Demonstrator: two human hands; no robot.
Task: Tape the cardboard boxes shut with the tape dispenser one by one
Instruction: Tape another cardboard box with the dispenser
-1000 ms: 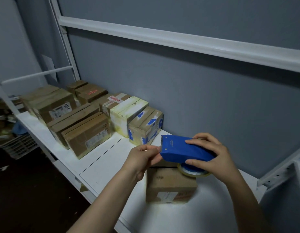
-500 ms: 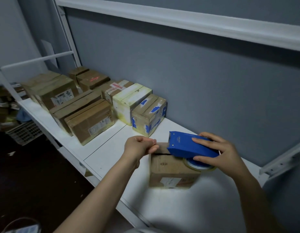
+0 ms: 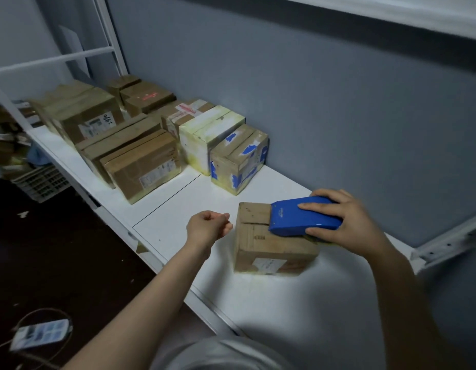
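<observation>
Step in hand: laying the closing strip along the top seam of one cardboard box (image 3: 266, 244), which stands apart from the others on the white shelf (image 3: 178, 209), toward its right end and between the front edge and the wall. The right grip (image 3: 346, 222) is clamped on the blue tape dispenser (image 3: 298, 217), fingers over its top and thumb on its near side. The dispenser lies flat on the box lid over the seam, its mouth pointing at the lid's left edge. The left grip (image 3: 209, 227) hovers just beside the box's left face, fingers loosely curled, with nothing visible in it; no tape strip can be made out. The next move probably calls for keeping the dispenser pressed down along the seam, with the left grip steadying the box so it does not slide. The remaining boxes (image 3: 143, 161) stand in rows toward the left end of the shelf. Writing: a handwritten number (image 3: 109, 119), apparently "2490", sits beside one shipping label. The red print (image 3: 149, 96) on a rear box, the small mark on the dispenser and the label (image 3: 269, 264) on the front of the box in hand are too small to read.
</observation>
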